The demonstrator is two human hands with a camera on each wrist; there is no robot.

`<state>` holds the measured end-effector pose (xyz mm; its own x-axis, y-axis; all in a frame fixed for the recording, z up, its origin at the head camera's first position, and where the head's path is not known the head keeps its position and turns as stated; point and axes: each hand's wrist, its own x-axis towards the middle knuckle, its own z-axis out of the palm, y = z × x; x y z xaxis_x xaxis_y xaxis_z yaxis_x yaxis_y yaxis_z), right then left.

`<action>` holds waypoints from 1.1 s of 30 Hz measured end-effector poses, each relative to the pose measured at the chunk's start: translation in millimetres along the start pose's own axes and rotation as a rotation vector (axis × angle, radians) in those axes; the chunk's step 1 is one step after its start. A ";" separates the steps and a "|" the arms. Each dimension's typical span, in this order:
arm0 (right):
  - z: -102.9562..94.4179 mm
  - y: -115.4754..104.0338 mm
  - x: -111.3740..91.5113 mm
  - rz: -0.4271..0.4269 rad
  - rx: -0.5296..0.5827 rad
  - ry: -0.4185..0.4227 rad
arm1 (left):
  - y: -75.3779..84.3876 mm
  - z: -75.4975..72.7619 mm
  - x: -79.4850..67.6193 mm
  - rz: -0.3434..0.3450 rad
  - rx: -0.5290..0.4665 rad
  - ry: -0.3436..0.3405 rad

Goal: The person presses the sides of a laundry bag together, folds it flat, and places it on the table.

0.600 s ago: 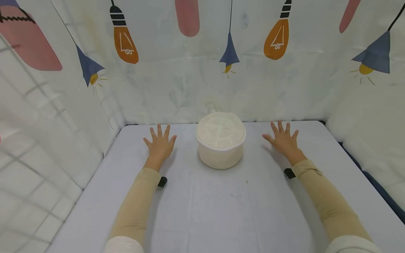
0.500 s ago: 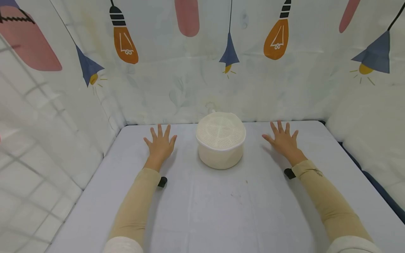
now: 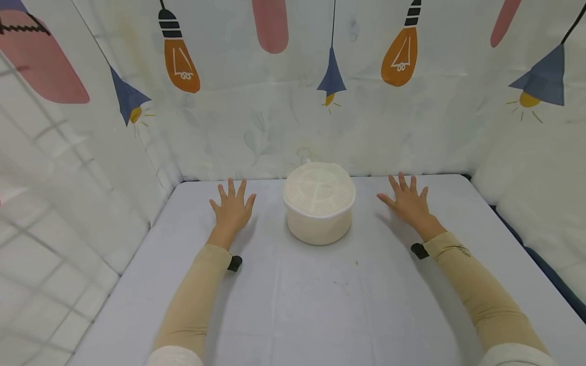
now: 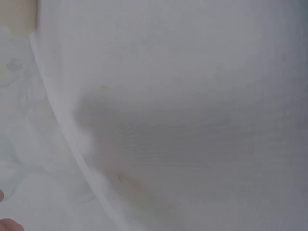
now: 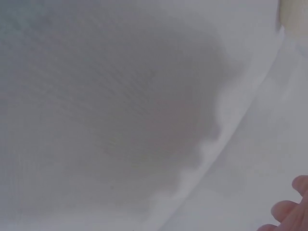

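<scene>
A round cream container [image 3: 319, 203] with a perforated mesh top and a pale rim stands near the back edge of the white table. To its left, my left hand [image 3: 232, 212] hovers above the tabletop with fingers spread, holding nothing. On the other side, my right hand [image 3: 410, 206] is held the same way, fingers spread and thumb toward the container. Both hands cast shadows on the cloth. The left wrist view catches the container's side [image 4: 17, 17] and two fingertips [image 4: 9, 225]. Several fingers [image 5: 284, 211] of the right hand show in the right wrist view.
A white cloth [image 3: 316, 305] covers the table. Behind it hangs a pale curtain [image 3: 256, 127] printed with bulbs and lamps, and a white sheet [image 3: 68, 229] with grid shadows stands along the left. Dark camera mounts [image 3: 418, 250] sit under the wrists.
My right hand has shifted slightly left and forward. The left hand has barely moved, and the container stays where it was.
</scene>
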<state>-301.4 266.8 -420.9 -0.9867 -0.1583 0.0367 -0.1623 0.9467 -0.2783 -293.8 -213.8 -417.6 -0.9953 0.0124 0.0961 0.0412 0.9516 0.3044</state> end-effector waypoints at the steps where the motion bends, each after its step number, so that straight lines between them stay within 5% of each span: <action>1: -1.1 -0.8 -0.4 -0.003 0.000 -0.004 | 0.5 -0.8 -0.3 -0.001 -0.002 0.000; 33: -20.0 -22.6 -18.8 -0.105 0.125 -0.011 | 7.5 -9.5 -26.6 -0.009 -0.157 -0.016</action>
<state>-279.3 254.0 -396.2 -0.9641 -0.2583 0.0614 -0.2613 0.8828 -0.3904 -266.1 -209.9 -408.9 -0.9969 0.0102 0.0784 0.0445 0.8922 0.4495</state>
